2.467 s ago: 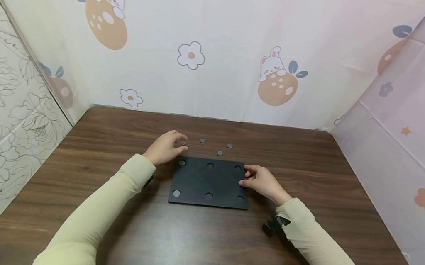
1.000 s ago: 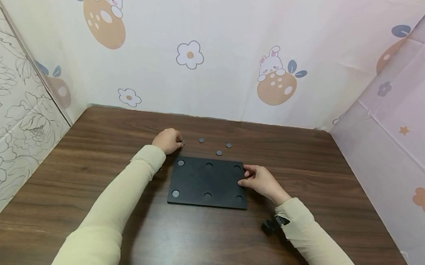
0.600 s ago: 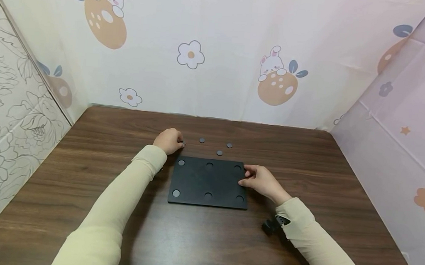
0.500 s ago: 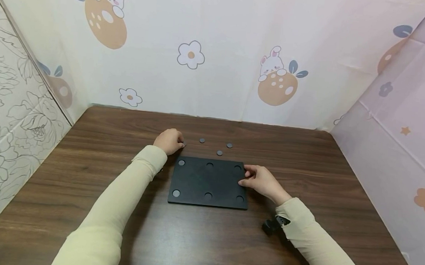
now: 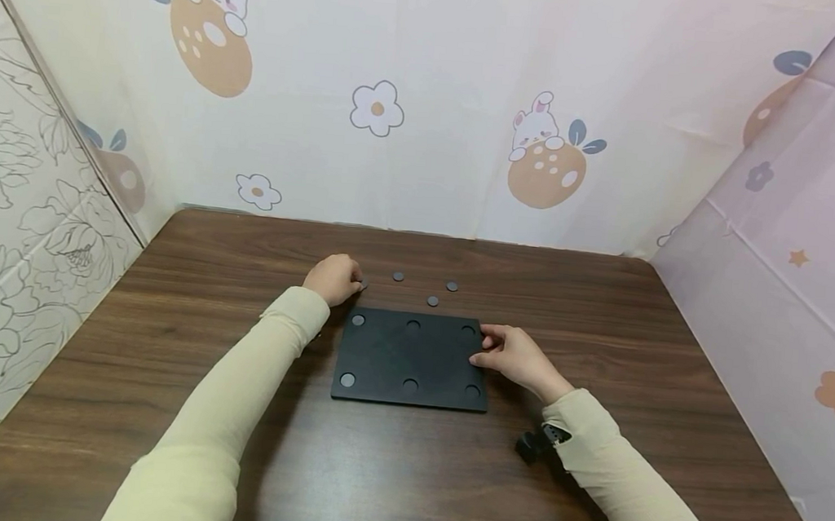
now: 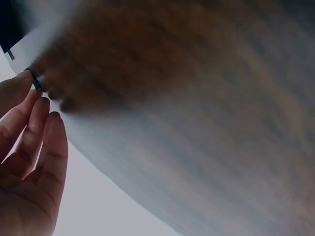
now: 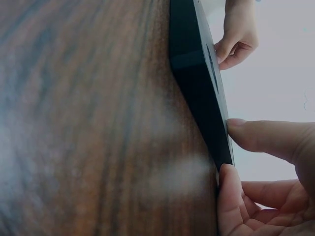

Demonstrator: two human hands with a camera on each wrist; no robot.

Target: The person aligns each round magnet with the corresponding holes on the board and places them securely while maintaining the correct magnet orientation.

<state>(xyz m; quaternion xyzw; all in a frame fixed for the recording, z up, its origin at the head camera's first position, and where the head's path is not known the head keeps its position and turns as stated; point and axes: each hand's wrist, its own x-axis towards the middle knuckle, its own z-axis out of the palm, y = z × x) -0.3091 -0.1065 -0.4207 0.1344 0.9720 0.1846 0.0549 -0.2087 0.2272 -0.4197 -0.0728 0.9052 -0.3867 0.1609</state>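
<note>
In the head view my left hand [image 5: 333, 278] pinches a small dark round disc [image 5: 363, 286] just behind the back left corner of a black rectangular board [image 5: 388, 355]. Seen from the left wrist, thumb and fingertips hold the disc [image 6: 36, 82] tilted on edge. My right hand [image 5: 518, 360] grips the board's right edge, thumb on top and fingers against the side, as the right wrist view also shows. Two grey discs fill the board's left recesses, one at the back [image 5: 358, 320] and one at the front [image 5: 347, 380]. Its middle and right recesses show bare.
Behind the board lie three loose discs: one toward the left [image 5: 398, 277], one toward the right [image 5: 452, 286] and a nearer one [image 5: 432, 301]. The brown wooden table [image 5: 401, 472] meets a patterned curtain [image 5: 455, 157] at its back edge.
My left hand has moved from above the board's back left corner to the leftmost loose disc, and its fingers have closed on it. The right hand stays at the board's edge.
</note>
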